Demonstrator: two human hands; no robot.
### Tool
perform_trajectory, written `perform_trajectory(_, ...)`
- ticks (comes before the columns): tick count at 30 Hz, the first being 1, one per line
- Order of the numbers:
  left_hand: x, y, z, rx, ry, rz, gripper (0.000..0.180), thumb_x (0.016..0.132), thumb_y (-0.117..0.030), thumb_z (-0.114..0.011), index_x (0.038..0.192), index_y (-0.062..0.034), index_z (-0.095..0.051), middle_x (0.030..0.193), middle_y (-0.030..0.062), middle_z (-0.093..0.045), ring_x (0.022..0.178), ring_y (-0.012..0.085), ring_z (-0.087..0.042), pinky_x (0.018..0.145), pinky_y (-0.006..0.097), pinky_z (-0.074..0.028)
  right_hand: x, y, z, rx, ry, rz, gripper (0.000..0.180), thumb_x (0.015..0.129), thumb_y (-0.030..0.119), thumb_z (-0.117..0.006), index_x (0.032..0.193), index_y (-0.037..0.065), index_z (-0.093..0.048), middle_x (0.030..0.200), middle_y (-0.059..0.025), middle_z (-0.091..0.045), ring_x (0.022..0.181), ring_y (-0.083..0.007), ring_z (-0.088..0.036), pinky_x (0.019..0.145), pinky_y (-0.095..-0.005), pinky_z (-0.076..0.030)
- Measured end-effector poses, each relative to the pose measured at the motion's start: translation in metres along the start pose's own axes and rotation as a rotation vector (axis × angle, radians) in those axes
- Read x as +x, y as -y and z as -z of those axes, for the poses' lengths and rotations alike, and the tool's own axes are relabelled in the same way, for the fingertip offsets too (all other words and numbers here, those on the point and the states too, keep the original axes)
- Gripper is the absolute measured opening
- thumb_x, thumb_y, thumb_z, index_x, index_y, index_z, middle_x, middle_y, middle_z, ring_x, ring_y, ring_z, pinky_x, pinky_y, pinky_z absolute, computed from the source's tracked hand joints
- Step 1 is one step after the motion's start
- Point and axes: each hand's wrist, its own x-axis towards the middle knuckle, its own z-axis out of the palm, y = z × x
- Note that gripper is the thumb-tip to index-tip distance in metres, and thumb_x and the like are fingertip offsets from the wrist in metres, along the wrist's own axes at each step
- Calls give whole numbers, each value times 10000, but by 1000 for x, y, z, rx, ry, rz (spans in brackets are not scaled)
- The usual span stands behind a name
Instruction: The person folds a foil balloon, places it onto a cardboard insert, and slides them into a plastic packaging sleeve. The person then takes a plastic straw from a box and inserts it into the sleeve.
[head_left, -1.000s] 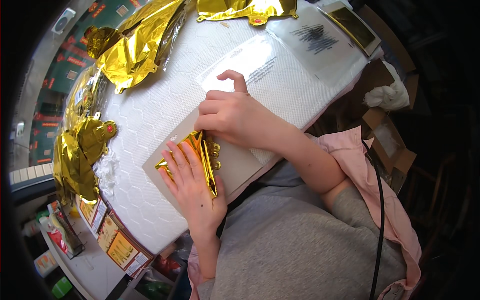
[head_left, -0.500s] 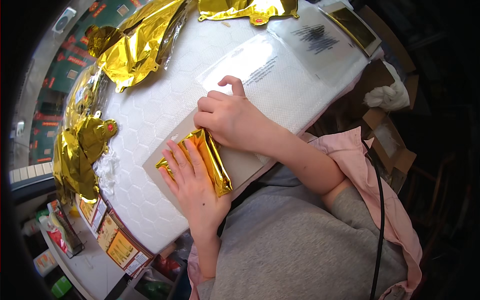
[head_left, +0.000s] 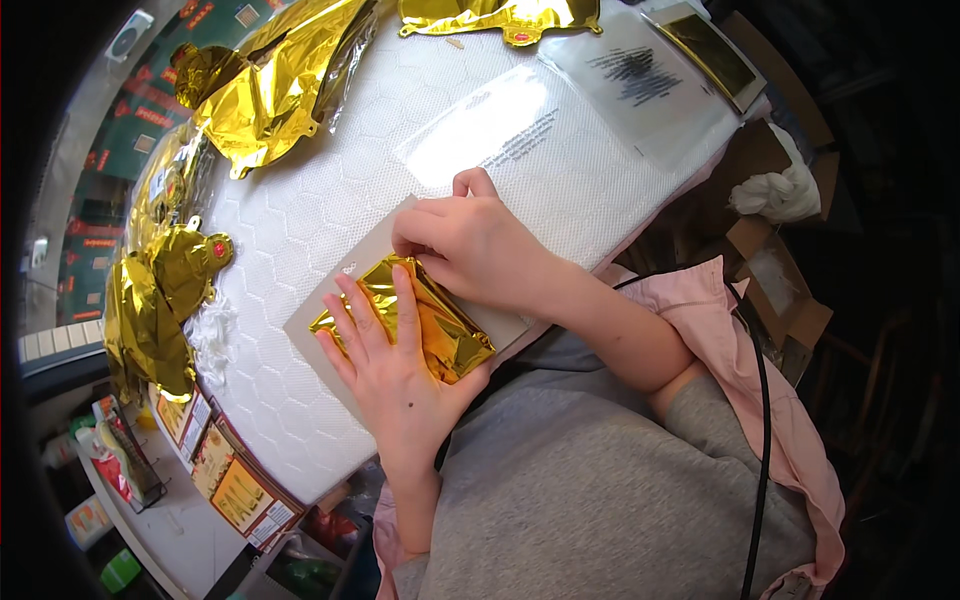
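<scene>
Now, white quilted table [head_left: 330, 220] spread wide, loose gold foil balloons [head_left: 270, 90] heaped along far edge; grey card [head_left: 330, 310] near front edge, folded gold foil [head_left: 445, 330] lying on it; left hand [head_left: 395, 375] pressing flat, fingers spread, right hand [head_left: 470, 245] pinching foil's top edge

Four gold foil balloons [head_left: 440, 325], two clear bags [head_left: 500, 135]

Glossy, crinkled gold foil [head_left: 425, 320] on matt grey card [head_left: 335, 305] and quilted white cloth [head_left: 300, 215]
</scene>
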Motion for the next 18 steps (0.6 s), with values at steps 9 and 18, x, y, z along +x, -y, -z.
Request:
perform_trajectory(9,0,0,0,8,8,-7,1204,619,-540,-874,1656,-218,-353,1716,294,-149,1593,497,-95,1262,638,-65,6,11,13,409,4,-403,185,943,78,-655,1109,10,-697,795,-95,-752,678,-179,-720,670,-295,-541)
perform_trajectory(18,-3,7,0,-5,-35,-54,1017,840,-720,-682,1652,-197,-363,1728,252,-165,1594,467,-134,1262,613,-52,11,24,-4,-26,-14,-318,86,927,112,-667,990,73,-710,799,-50,-736,738,-210,-707,880,-415,-409)
